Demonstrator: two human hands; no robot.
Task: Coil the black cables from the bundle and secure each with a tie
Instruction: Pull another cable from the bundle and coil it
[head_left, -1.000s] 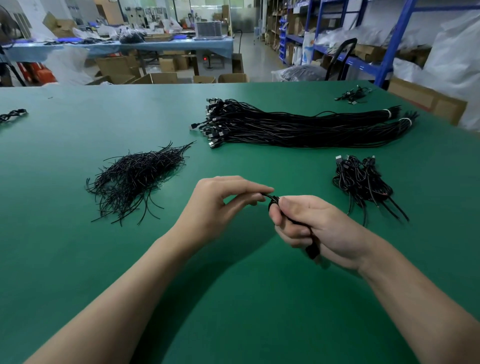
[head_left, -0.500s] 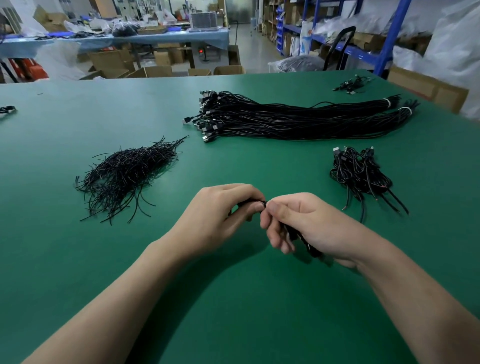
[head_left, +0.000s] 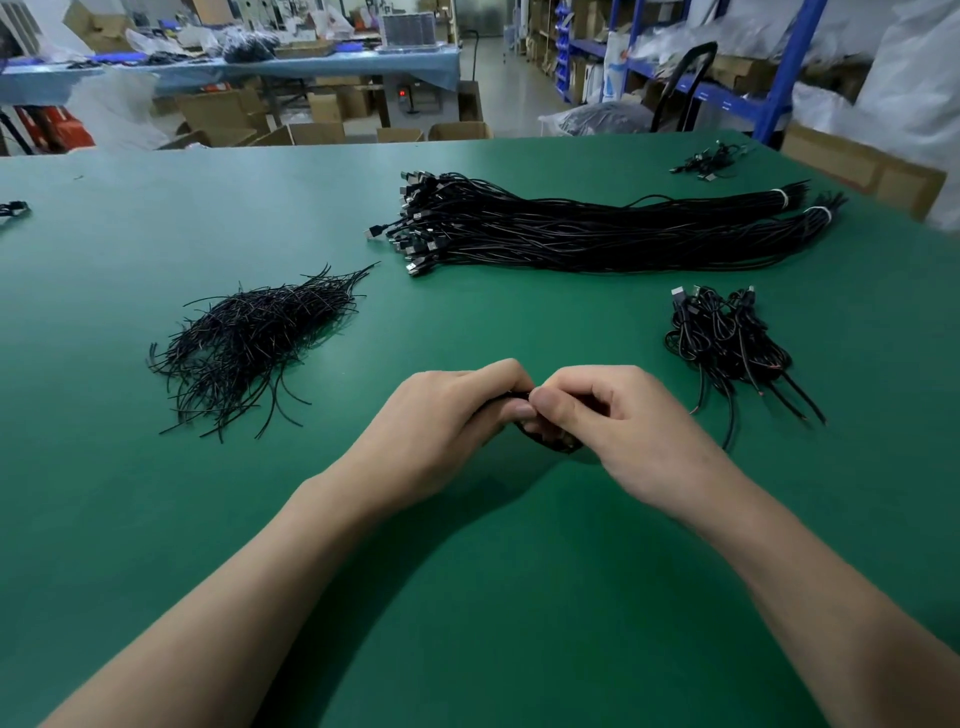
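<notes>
My left hand (head_left: 441, 415) and my right hand (head_left: 613, 415) meet fingertip to fingertip above the green table (head_left: 467, 597). Between them they pinch a small coiled black cable (head_left: 553, 443), mostly hidden by the fingers. Only a dark loop shows under my right hand. A long bundle of black cables (head_left: 597, 231) lies across the table behind the hands, bound with white ties at its right end. A heap of thin black ties (head_left: 254, 338) lies to the left. A pile of coiled cables (head_left: 727, 340) sits on the right.
A few loose cables (head_left: 709, 163) lie at the far right corner and another cable (head_left: 13, 210) at the left edge. Cardboard boxes (head_left: 862, 166) and blue shelving (head_left: 779, 73) stand beyond the table.
Both hands have drawn closer together until the fingertips touch. The cable end that hung below my right hand is now tucked in and barely shows.
</notes>
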